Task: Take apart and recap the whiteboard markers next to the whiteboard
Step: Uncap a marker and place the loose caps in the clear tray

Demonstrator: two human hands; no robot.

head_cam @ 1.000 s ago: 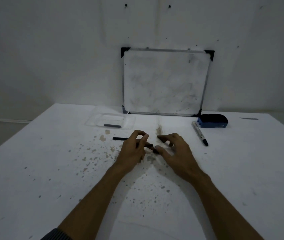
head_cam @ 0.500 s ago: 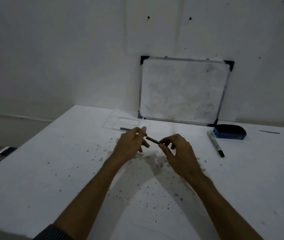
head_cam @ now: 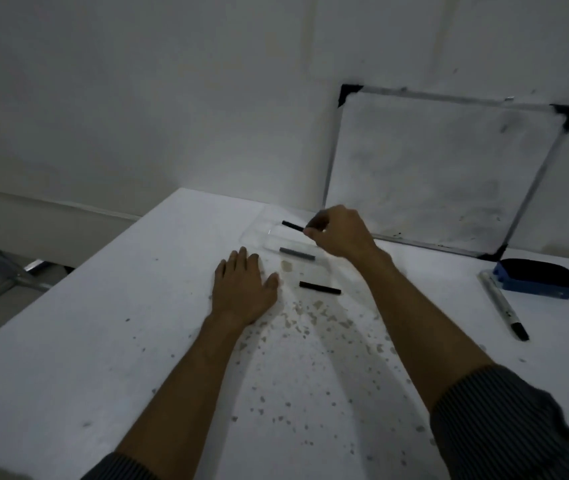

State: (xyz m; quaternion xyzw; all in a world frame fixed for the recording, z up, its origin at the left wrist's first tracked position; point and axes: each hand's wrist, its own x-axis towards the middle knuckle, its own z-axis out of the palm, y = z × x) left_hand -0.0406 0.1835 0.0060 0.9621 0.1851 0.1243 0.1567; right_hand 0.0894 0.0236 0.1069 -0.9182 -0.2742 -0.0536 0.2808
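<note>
While pinched in right hand fingers over clear tray near table far edge: thin black marker piece, long axis leftward; second piece loose, nearer flat, open left hand.

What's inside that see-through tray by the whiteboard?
A short grey stick lies inside the clear tray. The right hand holds a thin black stick over it. The hand covers the tray's far right part, so anything there is hidden.
</note>
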